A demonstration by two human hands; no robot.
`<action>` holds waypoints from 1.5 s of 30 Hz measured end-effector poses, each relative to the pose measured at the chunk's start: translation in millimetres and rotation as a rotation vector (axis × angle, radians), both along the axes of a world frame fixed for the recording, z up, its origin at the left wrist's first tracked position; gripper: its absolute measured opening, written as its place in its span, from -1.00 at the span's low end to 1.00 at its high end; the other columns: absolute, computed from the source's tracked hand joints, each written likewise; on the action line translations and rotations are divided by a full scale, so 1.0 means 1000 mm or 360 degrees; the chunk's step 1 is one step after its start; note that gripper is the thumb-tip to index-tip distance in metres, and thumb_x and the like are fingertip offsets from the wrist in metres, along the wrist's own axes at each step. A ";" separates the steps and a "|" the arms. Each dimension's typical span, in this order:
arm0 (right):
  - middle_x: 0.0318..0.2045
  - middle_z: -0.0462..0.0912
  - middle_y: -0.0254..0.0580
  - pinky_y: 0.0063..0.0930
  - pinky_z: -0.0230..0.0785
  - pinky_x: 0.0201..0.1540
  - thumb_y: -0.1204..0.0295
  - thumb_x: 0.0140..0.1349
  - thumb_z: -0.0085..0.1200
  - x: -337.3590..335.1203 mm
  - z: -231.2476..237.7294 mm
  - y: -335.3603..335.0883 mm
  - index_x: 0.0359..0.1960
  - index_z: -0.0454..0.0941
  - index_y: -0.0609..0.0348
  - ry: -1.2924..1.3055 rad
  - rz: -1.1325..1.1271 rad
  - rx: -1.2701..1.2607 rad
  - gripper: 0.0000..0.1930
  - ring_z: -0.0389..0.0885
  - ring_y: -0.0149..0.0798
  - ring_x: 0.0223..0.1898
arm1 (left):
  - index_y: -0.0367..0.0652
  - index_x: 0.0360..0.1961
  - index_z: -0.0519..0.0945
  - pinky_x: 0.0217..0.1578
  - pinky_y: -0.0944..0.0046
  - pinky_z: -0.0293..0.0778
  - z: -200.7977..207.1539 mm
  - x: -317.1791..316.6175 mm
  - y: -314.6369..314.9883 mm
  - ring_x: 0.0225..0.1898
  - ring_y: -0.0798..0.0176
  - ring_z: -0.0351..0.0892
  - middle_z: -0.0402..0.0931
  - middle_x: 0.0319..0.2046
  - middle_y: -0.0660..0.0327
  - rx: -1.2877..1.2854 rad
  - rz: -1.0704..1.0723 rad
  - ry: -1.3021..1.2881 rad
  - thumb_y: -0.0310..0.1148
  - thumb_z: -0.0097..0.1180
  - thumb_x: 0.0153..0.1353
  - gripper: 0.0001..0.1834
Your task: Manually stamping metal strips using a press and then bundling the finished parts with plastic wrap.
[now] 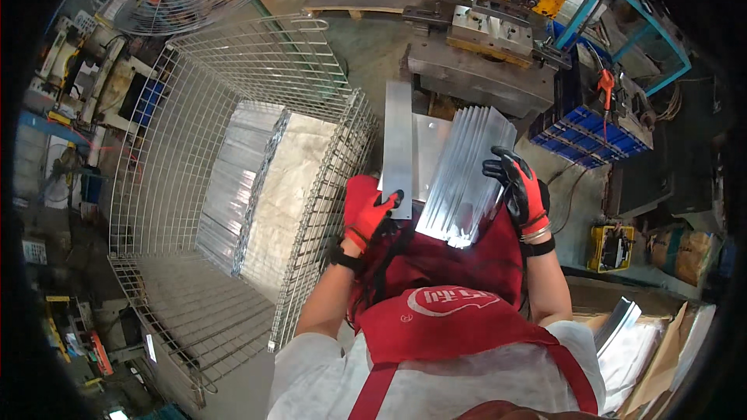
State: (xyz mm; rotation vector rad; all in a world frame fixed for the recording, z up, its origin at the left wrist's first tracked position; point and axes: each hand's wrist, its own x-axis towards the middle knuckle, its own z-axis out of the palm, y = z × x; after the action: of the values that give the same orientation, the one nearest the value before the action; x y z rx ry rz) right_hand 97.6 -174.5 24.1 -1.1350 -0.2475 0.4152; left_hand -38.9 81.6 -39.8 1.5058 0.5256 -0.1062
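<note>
My left hand (374, 216), in a red and black glove, is closed on the near end of a long flat metal strip (398, 140). Its thumb lies on top of the strip, and the fingers beneath are mostly hidden. To the right, a fanned stack of shiny metal strips (465, 175) leans over my lap, overlapping in a row. My right hand (523, 190), gloved alike, rests against the stack's right edge with fingers apart. Between the held strip and the stack shows a flat metal plate (427, 144).
At my left stands a wire mesh basket (311, 222) holding stacked metal pieces (237, 163) and a pale sheet (289, 198). Ahead is a heavy press (482, 70) with a metal die (492, 31). A blue crate (580, 136) and a yellow bin (611, 249) sit to the right.
</note>
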 end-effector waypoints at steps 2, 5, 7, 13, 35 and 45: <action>-0.29 0.49 -0.16 -0.39 0.31 -0.15 0.32 0.19 -0.20 -0.004 -0.012 -0.013 -0.10 0.32 0.30 0.0082 -0.0080 -0.0046 -0.67 0.48 -0.28 -0.26 | -0.22 -0.28 0.47 -0.61 0.49 0.28 0.003 0.003 0.005 -0.52 0.45 0.40 0.45 -0.53 0.30 -0.0396 -0.0071 0.0301 -0.19 0.04 0.03 -0.67; -0.30 0.50 -0.13 -0.50 0.32 -0.21 0.29 0.14 -0.13 -0.010 -0.017 -0.025 -0.11 0.34 0.28 -0.0003 -0.0084 -0.0451 -0.64 0.49 -0.35 -0.29 | -0.18 -0.18 0.42 -0.61 0.41 0.38 -0.030 0.004 0.016 -0.56 0.39 0.44 0.44 -0.47 0.23 -0.0234 -0.0191 0.0196 -0.12 0.04 0.02 -0.59; -0.31 0.50 -0.10 -0.54 0.31 -0.24 0.27 0.12 -0.10 -0.013 -0.025 -0.029 -0.11 0.34 0.27 -0.0111 -0.0161 -0.0823 -0.63 0.49 -0.38 -0.31 | -0.21 -0.15 0.40 -0.50 0.33 0.44 -0.018 0.008 0.011 -0.43 0.31 0.45 0.44 -0.40 0.19 -0.0457 -0.0107 0.0449 -0.11 0.05 0.02 -0.55; -0.18 0.40 0.08 -0.30 0.24 -0.13 -0.14 -0.26 0.08 0.000 -0.099 -0.029 0.06 0.10 0.22 -0.0514 -0.0527 -0.2285 -0.10 0.40 -0.03 -0.16 | -0.28 -0.23 0.42 -0.41 0.27 0.40 0.006 0.006 0.004 -0.43 0.17 0.46 0.44 -0.43 0.09 0.0450 -0.0292 0.0104 0.03 0.02 -0.02 -0.46; -0.09 0.37 0.11 -0.30 0.22 -0.02 0.01 -0.30 0.18 0.048 -0.121 -0.027 0.04 0.10 0.34 0.0296 0.0033 -0.2477 -0.10 0.35 -0.06 -0.04 | -0.20 -0.25 0.43 -0.38 0.11 0.35 0.009 0.007 -0.010 -0.36 -0.03 0.43 0.47 -0.43 0.03 0.1708 0.0027 -0.0065 -0.07 0.02 -0.06 -0.56; -0.34 0.52 0.01 -0.35 0.31 -0.19 0.08 -0.40 0.24 0.037 -0.083 -0.044 -0.34 0.44 0.27 0.0170 -0.0544 -0.2199 -0.41 0.48 -0.06 -0.24 | -0.20 -0.28 0.45 -0.33 0.26 0.31 0.049 0.011 -0.042 -0.38 0.18 0.40 0.44 -0.52 0.19 0.1494 0.0018 -0.0611 -0.34 0.13 -0.08 -0.70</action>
State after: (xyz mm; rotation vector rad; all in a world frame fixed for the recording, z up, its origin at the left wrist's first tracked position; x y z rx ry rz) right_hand 135.1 -218.6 -58.6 -2.4439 0.4192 0.3130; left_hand -28.0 39.8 9.7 2.3605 0.2664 0.4979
